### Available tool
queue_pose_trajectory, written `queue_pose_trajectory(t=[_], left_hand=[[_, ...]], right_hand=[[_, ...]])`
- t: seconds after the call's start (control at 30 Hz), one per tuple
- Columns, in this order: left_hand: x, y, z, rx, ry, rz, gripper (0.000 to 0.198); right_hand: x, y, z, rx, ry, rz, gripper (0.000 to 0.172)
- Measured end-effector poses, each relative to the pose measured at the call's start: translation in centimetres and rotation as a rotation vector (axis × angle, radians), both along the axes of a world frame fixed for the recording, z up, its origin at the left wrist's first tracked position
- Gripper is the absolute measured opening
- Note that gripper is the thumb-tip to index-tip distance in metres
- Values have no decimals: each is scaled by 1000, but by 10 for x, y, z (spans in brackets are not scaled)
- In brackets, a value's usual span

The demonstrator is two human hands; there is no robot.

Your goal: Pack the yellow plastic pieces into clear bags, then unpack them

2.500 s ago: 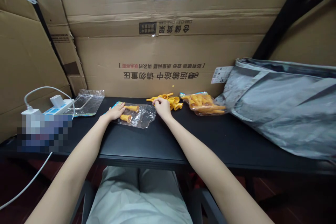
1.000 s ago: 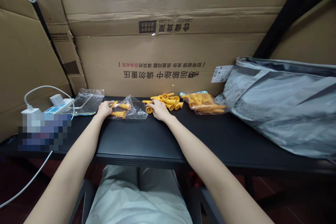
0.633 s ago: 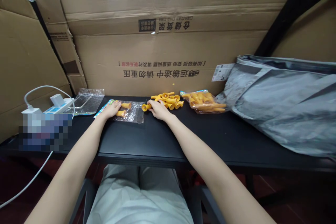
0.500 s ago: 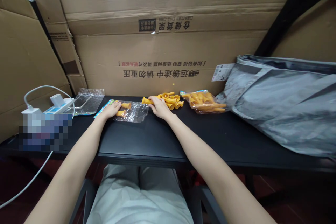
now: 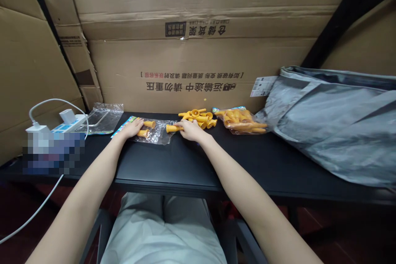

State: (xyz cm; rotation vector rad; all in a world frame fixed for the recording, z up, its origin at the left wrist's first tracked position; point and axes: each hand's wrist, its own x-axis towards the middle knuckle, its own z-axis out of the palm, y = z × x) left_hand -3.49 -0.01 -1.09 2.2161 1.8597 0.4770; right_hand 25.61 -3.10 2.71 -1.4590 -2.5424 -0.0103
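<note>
A clear plastic bag [image 5: 159,134] with a colourful printed end lies on the black table, with two yellow trumpet-shaped plastic pieces [image 5: 142,133] on or in it; I cannot tell which. My left hand [image 5: 132,128] rests flat over the bag's printed end, fingers stretched out. Between the fingers of my right hand [image 5: 189,129] is another yellow trumpet-shaped piece [image 5: 170,128], its flared end pointing left over the bag's right edge. Just behind that hand is a loose pile of the same yellow pieces [image 5: 202,118].
Right of the pile lies a filled bag of yellow pieces [image 5: 241,120], beside a large grey fabric bag [image 5: 328,128]. A flat clear package [image 5: 103,119] and a white power strip [image 5: 69,125] with chargers and cable stand left. Cardboard [image 5: 192,57] walls the back.
My right hand has drawn one yellow piece away from the pile, toward me and beside the clear bag. My left hand has stayed on the bag.
</note>
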Motion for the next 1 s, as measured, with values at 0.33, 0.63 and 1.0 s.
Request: queue_pose_trajectory(t=[0.33,0.63,1.0], left_hand=[[34,-10,2,28,-57,-74,51],[34,-10,4,52,16,-141,44],[41,-16,4,83,-47,-66,49]], right_hand=[[-26,-10,-3,-25,82,-128,25],[-23,-11,-5,24,115,-297,28],[-32,6,-29,28,309,-101,31]])
